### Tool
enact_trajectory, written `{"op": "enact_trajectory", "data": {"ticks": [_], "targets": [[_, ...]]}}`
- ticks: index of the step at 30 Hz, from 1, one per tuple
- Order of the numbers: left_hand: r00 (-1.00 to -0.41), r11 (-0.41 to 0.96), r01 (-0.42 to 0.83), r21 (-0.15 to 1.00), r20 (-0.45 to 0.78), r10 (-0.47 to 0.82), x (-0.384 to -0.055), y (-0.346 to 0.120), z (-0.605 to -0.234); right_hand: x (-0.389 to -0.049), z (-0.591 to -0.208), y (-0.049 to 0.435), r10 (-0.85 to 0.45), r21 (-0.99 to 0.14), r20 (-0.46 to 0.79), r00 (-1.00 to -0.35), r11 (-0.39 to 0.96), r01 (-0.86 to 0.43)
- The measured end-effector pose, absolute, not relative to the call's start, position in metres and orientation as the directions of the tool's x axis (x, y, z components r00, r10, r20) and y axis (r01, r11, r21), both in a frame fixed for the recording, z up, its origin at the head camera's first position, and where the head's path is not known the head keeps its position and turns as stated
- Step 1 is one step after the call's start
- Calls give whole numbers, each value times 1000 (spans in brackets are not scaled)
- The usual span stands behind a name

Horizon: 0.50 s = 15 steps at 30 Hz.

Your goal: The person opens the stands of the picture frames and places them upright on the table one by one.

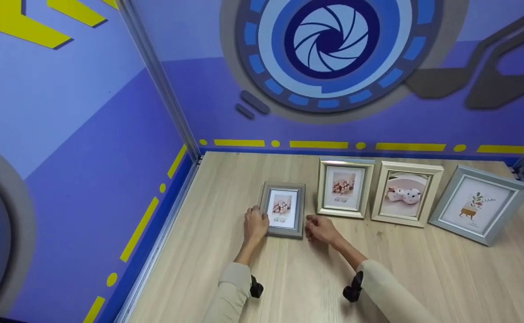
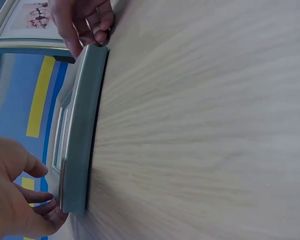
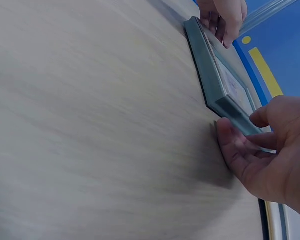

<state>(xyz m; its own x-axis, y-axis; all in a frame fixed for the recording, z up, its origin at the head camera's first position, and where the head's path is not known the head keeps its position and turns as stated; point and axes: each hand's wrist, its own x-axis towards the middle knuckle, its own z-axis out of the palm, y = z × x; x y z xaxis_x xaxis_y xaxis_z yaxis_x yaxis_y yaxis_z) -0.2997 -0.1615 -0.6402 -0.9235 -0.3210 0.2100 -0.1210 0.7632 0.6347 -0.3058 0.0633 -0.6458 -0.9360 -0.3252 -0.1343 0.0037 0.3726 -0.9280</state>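
A grey picture frame (image 1: 304,211) with a flower print lies flat, face up, on the wooden table. At its left edge is my left hand (image 1: 256,223), fingertips by the side of the frame and thumb apart from them; the left wrist view shows this hand (image 2: 15,195) at the frame's near corner (image 2: 77,185). Beside the opposite edge my right hand (image 1: 322,229) has loosely bent fingers. In the right wrist view, the right hand's fingers (image 3: 227,135) are close to the frame's side (image 3: 217,95); whether they touch it I cannot tell.
To the right stand a gold picture frame (image 1: 368,193), a cream picture frame (image 1: 437,197) and a tilted silver-blue picture frame (image 1: 504,215). Blue-purple printed panels (image 1: 190,103) wall the table (image 1: 297,287) at the back and left, with a metal post (image 1: 163,85) in the corner.
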Motion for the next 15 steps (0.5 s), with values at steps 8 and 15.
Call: {"op": "enact_trajectory", "data": {"ticks": [8, 15], "targets": [[-908, 793, -133, 594, 248, -338, -293, -153, -646, -301, -648, 60, -296, -898, -101, -950, 437, -40], [-884, 651, -238, 721, 117, -453, -292, -155, -642, -293, -643, 56, -236, -906, -68, -969, 421, -39]]}}
